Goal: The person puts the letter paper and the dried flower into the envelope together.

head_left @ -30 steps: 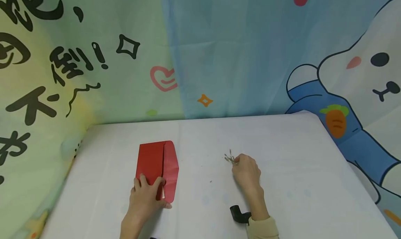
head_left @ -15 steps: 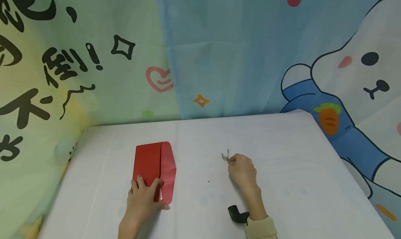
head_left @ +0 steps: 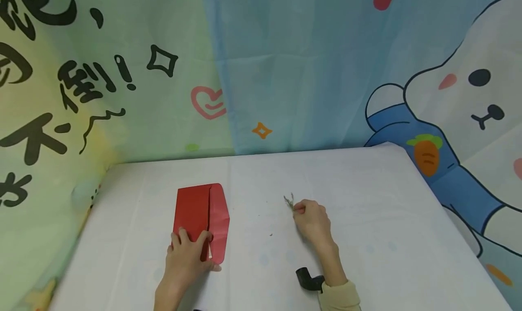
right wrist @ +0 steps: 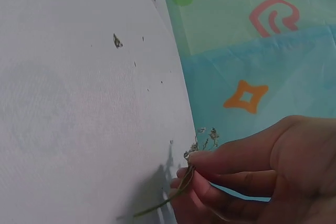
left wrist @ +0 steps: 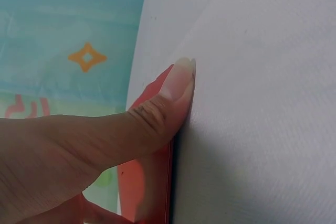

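A red paper envelope [head_left: 192, 211] lies on the white table with its lighter flap [head_left: 220, 220] spread to the right. My left hand [head_left: 185, 261] holds its near end, fingers over the front and thumb at the near edge; in the left wrist view the thumb [left wrist: 152, 114] presses along that edge. To the right, my right hand [head_left: 313, 220] pinches a small dried flower sprig [head_left: 289, 202] between thumb and fingertips, just apart from the envelope. The right wrist view shows the sprig's thin stem [right wrist: 163, 204] hanging below the fingers, its tiny blossoms [right wrist: 210, 136] above.
A black curved object [head_left: 307, 279] is beside the right sleeve [head_left: 339, 296]; whether it is attached there I cannot tell. Small dry flower crumbs [right wrist: 117, 41] lie on the white tabletop [head_left: 387, 220]. A printed curtain [head_left: 293, 66] hangs behind the table.
My right hand has shifted slightly left with the sprig, whose tips now stand closer together. The left hand stays on the envelope. The head view has swung a little.
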